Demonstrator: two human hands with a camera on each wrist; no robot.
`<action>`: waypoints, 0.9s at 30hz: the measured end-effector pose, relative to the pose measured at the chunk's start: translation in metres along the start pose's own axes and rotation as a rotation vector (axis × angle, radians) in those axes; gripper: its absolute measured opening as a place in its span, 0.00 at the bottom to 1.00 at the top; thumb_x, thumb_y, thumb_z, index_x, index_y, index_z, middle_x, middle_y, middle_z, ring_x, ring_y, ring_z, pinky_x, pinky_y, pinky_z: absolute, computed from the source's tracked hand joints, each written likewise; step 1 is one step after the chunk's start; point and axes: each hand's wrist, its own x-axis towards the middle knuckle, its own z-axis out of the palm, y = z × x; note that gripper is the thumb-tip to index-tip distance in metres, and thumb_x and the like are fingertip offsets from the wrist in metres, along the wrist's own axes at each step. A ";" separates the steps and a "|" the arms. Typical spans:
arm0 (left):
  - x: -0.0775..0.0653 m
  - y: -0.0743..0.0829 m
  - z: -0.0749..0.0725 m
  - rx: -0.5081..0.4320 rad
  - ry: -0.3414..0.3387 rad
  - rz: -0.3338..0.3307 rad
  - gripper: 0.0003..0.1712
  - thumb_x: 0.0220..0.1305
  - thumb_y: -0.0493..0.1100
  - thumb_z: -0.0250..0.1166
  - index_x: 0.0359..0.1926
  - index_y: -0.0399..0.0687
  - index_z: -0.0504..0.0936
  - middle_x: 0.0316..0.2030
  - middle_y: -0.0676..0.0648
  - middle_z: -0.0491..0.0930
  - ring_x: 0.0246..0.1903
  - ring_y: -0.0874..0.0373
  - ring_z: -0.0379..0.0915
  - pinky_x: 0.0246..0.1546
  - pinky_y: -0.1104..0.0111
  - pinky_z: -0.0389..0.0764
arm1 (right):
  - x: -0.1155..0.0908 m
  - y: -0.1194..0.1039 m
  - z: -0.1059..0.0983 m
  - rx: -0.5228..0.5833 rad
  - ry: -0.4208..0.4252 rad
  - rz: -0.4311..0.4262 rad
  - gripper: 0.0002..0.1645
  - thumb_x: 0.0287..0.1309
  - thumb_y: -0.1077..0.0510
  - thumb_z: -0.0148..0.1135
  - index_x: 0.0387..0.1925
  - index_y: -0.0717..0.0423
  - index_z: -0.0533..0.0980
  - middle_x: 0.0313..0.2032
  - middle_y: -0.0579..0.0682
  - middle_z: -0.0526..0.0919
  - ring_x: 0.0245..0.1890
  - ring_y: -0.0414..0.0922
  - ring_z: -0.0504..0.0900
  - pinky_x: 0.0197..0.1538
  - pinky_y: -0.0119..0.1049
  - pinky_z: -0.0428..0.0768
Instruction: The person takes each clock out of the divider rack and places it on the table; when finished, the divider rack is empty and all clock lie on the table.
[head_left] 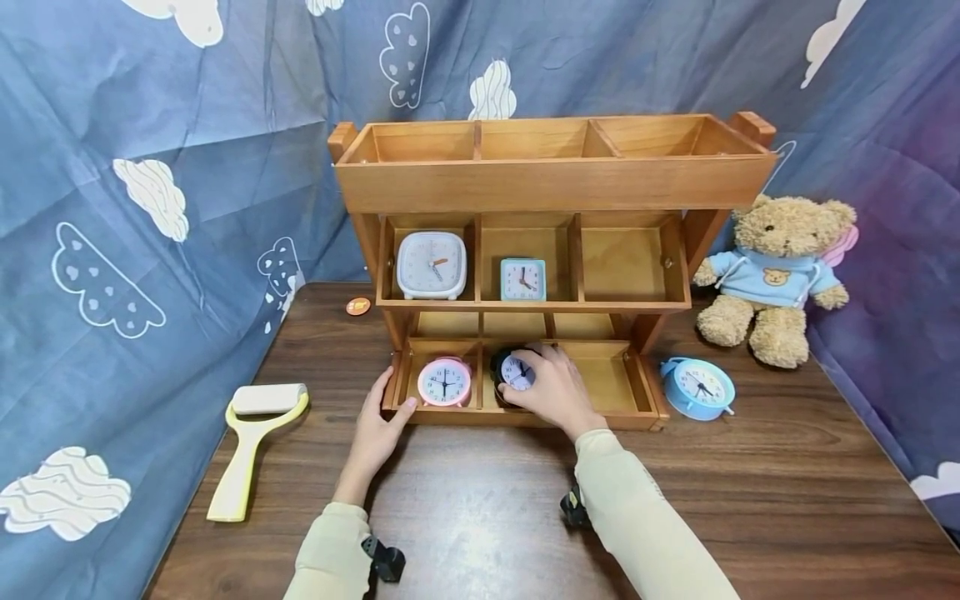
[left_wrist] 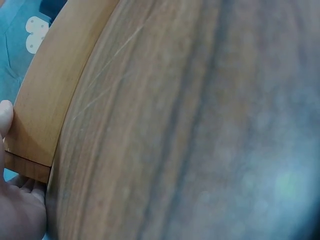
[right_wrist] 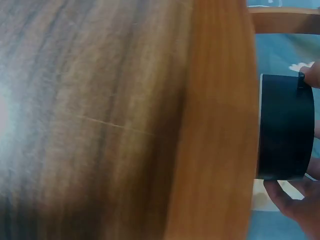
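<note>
My right hand grips a black round alarm clock in the bottom row's middle compartment of a wooden shelf. Thumb and fingers hold the clock's rim, covering part of its face. From the right wrist view, the clock's black side rises past the shelf's front edge, between the fingers. At the lower left corner, my left hand holds the shelf, thumb at the front and fingers round the side. Just right of that thumb, a pink alarm clock stands in the bottom left compartment.
A white square clock and a small turquoise clock stand in the middle row. Right of the shelf are a blue alarm clock and a teddy bear. A yellow-handled roller and an orange disc lie left.
</note>
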 end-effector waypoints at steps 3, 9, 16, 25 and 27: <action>-0.001 -0.001 0.000 -0.001 0.002 0.000 0.40 0.67 0.48 0.67 0.75 0.51 0.59 0.74 0.39 0.58 0.73 0.42 0.51 0.71 0.44 0.52 | -0.002 -0.005 -0.010 0.039 0.007 -0.010 0.35 0.46 0.38 0.72 0.55 0.49 0.81 0.57 0.56 0.78 0.57 0.58 0.73 0.54 0.57 0.76; 0.000 0.000 -0.001 0.008 -0.002 -0.011 0.40 0.67 0.47 0.66 0.75 0.53 0.60 0.73 0.40 0.58 0.73 0.44 0.51 0.72 0.45 0.53 | -0.011 -0.005 -0.042 0.050 0.027 -0.007 0.36 0.47 0.38 0.72 0.57 0.50 0.79 0.60 0.59 0.75 0.59 0.62 0.72 0.51 0.63 0.77; 0.003 0.002 -0.002 0.010 -0.005 -0.012 0.40 0.67 0.46 0.66 0.75 0.53 0.59 0.74 0.40 0.58 0.73 0.44 0.51 0.71 0.45 0.53 | -0.037 0.023 -0.087 0.009 0.049 0.041 0.36 0.49 0.41 0.73 0.58 0.54 0.78 0.62 0.63 0.72 0.60 0.60 0.69 0.56 0.66 0.71; 0.004 0.001 -0.002 0.017 -0.004 -0.015 0.40 0.66 0.48 0.67 0.75 0.54 0.60 0.73 0.41 0.59 0.73 0.44 0.52 0.71 0.44 0.53 | -0.077 0.101 -0.151 -0.040 0.099 0.173 0.37 0.53 0.43 0.71 0.60 0.60 0.75 0.60 0.70 0.72 0.56 0.68 0.67 0.50 0.69 0.66; 0.002 0.000 -0.002 0.019 -0.010 -0.019 0.41 0.66 0.48 0.67 0.75 0.54 0.60 0.73 0.40 0.58 0.73 0.43 0.52 0.71 0.44 0.53 | -0.084 0.125 -0.164 -0.052 0.098 0.200 0.37 0.55 0.43 0.70 0.60 0.61 0.74 0.60 0.72 0.72 0.56 0.72 0.65 0.52 0.72 0.62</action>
